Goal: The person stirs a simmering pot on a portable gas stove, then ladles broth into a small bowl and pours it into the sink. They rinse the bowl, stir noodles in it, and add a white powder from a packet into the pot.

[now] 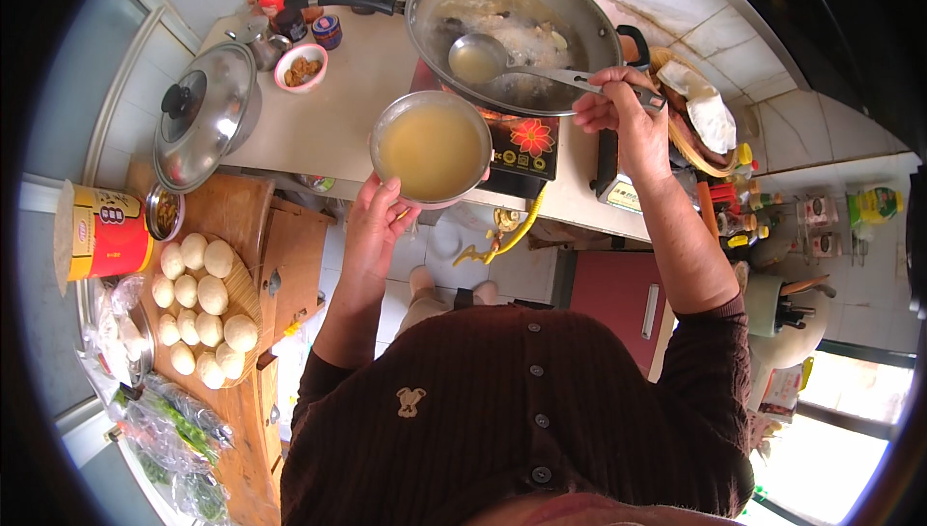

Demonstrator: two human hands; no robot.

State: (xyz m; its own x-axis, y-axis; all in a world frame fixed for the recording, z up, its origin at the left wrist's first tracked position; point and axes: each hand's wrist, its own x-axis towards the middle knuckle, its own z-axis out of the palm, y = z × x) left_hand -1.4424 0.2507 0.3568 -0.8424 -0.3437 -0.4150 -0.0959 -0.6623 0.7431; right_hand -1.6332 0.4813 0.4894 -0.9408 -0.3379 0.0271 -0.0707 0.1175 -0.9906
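My left hand (384, 211) holds a round metal bowl (375, 145) from below, in front of the counter edge. Cloudy yellowish broth (432, 140) fills much of that bowl. In my right hand (624, 111) is the handle of a metal ladle (474, 48), whose cup also contains broth. The ladle's cup is over a large steel wok (601, 4), where steaming liquid with dark and pale pieces of food shows. Under the wok is a black stove (539, 156) with a red flower design; orange glow shows at its edge.
A steel lid (210, 120), a small pink-rimmed bowl (319, 80) of brown food and condiment jars (327, 32) stand left on the counter. Several buns (210, 294) lie on a woven tray (253, 301) at left. A yellow gas hose (532, 225) hangs below; a basket (677, 135) stands right.
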